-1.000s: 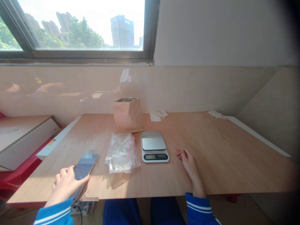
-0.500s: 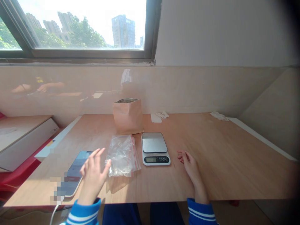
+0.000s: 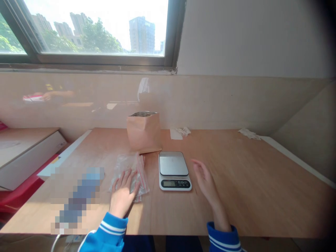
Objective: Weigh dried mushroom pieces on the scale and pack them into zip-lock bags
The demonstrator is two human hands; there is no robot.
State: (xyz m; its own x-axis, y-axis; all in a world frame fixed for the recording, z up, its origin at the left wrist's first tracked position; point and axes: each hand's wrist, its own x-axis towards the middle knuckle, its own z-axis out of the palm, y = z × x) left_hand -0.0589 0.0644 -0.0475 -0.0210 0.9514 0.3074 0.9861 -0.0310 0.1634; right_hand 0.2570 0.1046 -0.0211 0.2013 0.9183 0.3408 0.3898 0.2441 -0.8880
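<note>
My left hand lies with spread fingers on a small stack of clear zip-lock bags, which have red strips along one side. Just right of the bags is a white kitchen scale with a bare metal plate and a small display. My right hand hovers beside the scale's right side, its fingers loosely extended and holding nothing. Behind the bags stands an open brown paper pouch; only a little of its contents shows at the mouth.
A pixelated phone with a white cable lies at the left. Crumpled tissue and a white card sit at the table's back, another tissue at the far right. A box stands beyond the left edge.
My left hand has moved right from near the phone onto the bags, which have shifted slightly left. My right hand has come a little closer to the scale.
</note>
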